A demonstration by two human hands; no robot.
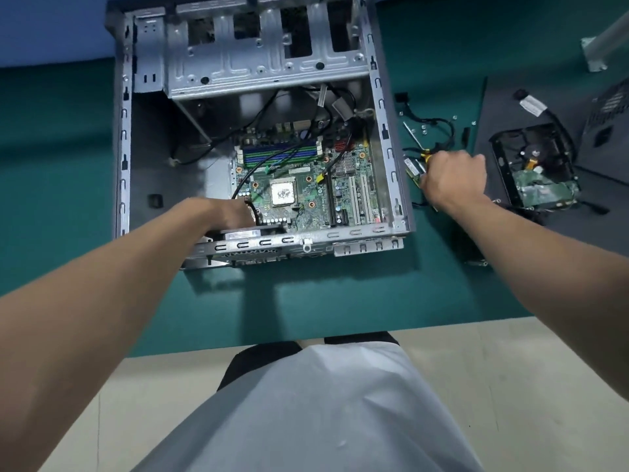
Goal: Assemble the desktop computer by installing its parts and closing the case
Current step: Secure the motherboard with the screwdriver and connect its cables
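Observation:
The open grey computer case [124, 137] lies flat on the green mat, with its motherboard [306, 195] exposed and the bare CPU [283, 194] at the centre. My left hand [226, 214] reaches inside at the near left corner and holds a black case fan [252, 232] against the rear wall. My right hand [454, 180] is outside the case on the right, curled round a yellow-and-black screwdriver [417, 139] whose shaft points away from me. A small green card [413, 166] lies just under that hand.
A hard drive in a black caddy [534, 168] sits to the right on the dark side panel [490, 131]. Loose screws [423, 129] and black cables [439, 122] lie beside the case. The metal drive cage [265, 76] spans the far end. The table edge runs near me.

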